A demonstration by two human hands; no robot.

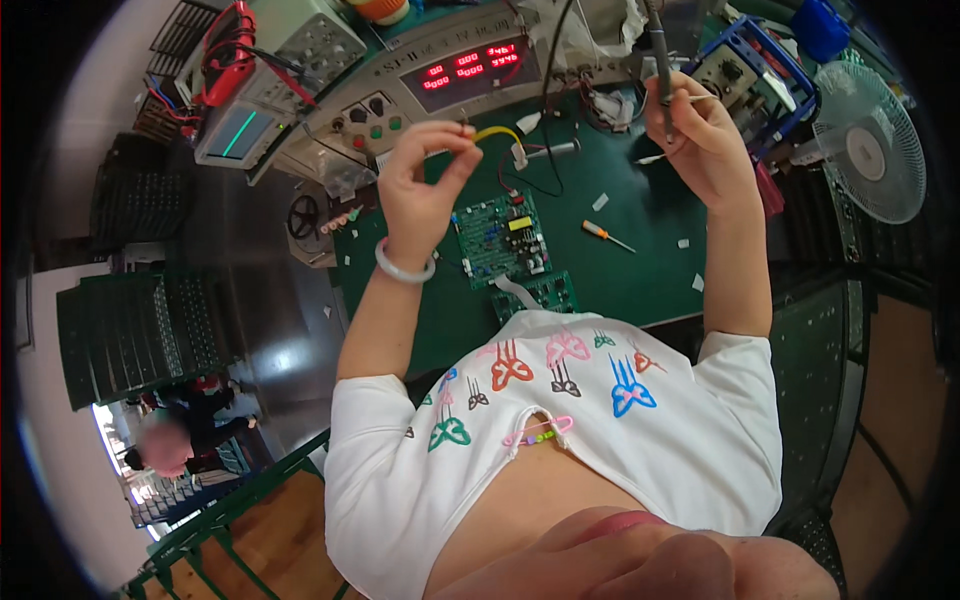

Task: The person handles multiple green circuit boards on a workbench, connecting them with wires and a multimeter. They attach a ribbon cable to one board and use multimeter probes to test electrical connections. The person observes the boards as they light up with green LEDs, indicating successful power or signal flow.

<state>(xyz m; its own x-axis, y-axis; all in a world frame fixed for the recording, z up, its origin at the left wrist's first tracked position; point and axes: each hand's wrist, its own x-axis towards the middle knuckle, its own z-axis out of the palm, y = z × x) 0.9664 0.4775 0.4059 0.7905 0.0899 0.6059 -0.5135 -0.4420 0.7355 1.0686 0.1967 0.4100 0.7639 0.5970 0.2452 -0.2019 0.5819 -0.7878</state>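
My left hand (420, 185), raised left of the circuit boards, has thumb and fingers pinched on the end of a yellow wire (495, 131). The wire curves right to a small white connector (519, 155). My right hand (710, 150), up at the right, is closed around a long grey pen-shaped tool (660, 55); its exact kind is unclear. A thin pale stick (704, 97) also shows at those fingers. Below and between my hands lies a green circuit board (495, 245), joined by a flat grey ribbon cable (517, 291) to a second board (555, 292) near my shirt.
An orange-handled screwdriver (597, 230) rests on the green mat (640, 285). Behind stands a test panel (400, 90) with red digits, beside an oscilloscope (232, 140). A black cable (553, 75) hangs mid-bench. A fan (865, 150) stands right; another person (210, 420) is far left.
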